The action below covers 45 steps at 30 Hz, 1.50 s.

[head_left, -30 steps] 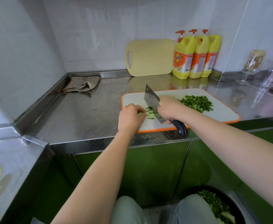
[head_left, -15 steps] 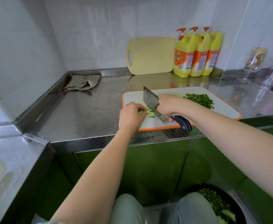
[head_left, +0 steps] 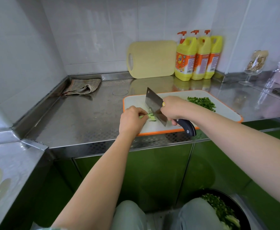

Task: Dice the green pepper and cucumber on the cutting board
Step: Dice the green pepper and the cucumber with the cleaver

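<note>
Cucumber strips (head_left: 150, 116) lay on near-left part of cutting board (head_left: 222, 113); diced green pepper (head_left: 202, 102) was in pile at far right of same board.

Left hand (head_left: 132, 119): fingers (head_left: 141, 112) curled, pinching strips together.

Right hand (head_left: 173, 107) was wrapped round cleaver (head_left: 154, 106) where blade met handle. Blade was tilted, edge just beside left fingertips.

Risks, as judged:
- Blade was very near knuckles; cut possible if fingertips not tucked.
- Thin strips could slide or spread under blade, giving uneven dice.
- Board sat near front edge of surface (head_left: 86, 117); hard chop could shift it.
</note>
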Available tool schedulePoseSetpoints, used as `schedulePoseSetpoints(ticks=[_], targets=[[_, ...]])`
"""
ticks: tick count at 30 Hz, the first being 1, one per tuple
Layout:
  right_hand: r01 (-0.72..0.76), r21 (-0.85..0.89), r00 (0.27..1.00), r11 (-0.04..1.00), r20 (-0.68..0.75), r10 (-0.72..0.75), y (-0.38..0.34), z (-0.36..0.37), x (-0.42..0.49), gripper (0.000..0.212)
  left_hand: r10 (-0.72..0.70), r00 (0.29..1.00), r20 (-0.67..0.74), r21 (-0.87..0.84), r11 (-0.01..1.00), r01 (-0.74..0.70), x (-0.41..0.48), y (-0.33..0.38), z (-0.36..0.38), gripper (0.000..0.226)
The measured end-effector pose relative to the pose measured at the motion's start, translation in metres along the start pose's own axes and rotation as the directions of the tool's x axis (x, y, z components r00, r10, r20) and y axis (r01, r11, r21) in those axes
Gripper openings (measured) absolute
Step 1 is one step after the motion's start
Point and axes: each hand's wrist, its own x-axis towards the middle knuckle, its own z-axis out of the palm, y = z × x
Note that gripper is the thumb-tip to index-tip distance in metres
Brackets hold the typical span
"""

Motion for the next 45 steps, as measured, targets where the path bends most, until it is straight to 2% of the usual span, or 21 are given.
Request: schedulePoseSetpoints(ticks=[7, 11, 14, 16, 25, 31, 37, 40, 43, 45], targets=[[-0.074, -0.095, 0.992, 0.993, 0.092, 0.083, -0.008, 0.005, -0.005, 0.018, 0.005, 1.0, -0.014, -0.019, 1.0, -0.005, 0.0, 0.0, 0.001, 0.014], [-0.097, -0.034, 0.995, 0.995, 0.014, 0.097, -0.004, 0.015, 0.002, 0.02, 0.011, 1.0, -0.022, -0.01, 1.0, -0.011, -0.001, 0.0, 0.001, 0.016], [-0.1, 0.007, 0.995, 0.995, -0.029, 0.1, -0.002, 0.016, 0.002, 0.019, -0.004, 1.0, -0.013, -0.015, 1.0, 0.004, -0.001, 0.0, 0.001, 0.026], [-0.079, 0.004, 0.996, 0.997, -0.041, 0.079, -0.003, 0.011, 0.001, 0.02, -0.008, 1.0, -0.009, -0.021, 1.0, 0.008, -0.001, 0.0, 0.001, 0.023], [-0.13, -0.083, 0.988, 0.988, 0.069, 0.136, -0.014, 0.012, -0.002, 0.022, 0.007, 1.0, -0.001, -0.018, 1.0, -0.007, -0.002, -0.001, 0.002, 0.012], [-0.098, 0.063, 0.994, 0.993, -0.042, 0.1, -0.004, 0.015, 0.003, 0.022, -0.001, 1.0, -0.006, 0.001, 1.0, 0.001, 0.0, -0.001, 0.002, 0.01], [-0.076, -0.09, 0.996, 0.993, 0.041, 0.08, -0.012, 0.005, -0.006, 0.017, 0.001, 1.0, -0.008, -0.005, 1.0, -0.001, 0.001, -0.002, 0.003, 0.011], [-0.065, -0.097, 0.994, 0.993, 0.08, 0.073, -0.015, 0.009, -0.007, 0.017, -0.003, 1.0, -0.011, -0.014, 1.0, 0.003, 0.0, -0.001, 0.003, 0.01], [0.005, -0.056, 1.0, 0.998, 0.011, -0.004, -0.015, 0.017, -0.001, 0.024, -0.009, 1.0, -0.011, -0.007, 1.0, 0.009, -0.001, 0.0, 0.002, 0.011], [-0.025, -0.029, 0.999, 0.999, -0.023, 0.024, -0.013, 0.02, 0.002, 0.022, -0.011, 1.0, -0.023, 0.007, 1.0, 0.011, -0.002, 0.0, 0.002, 0.011]])
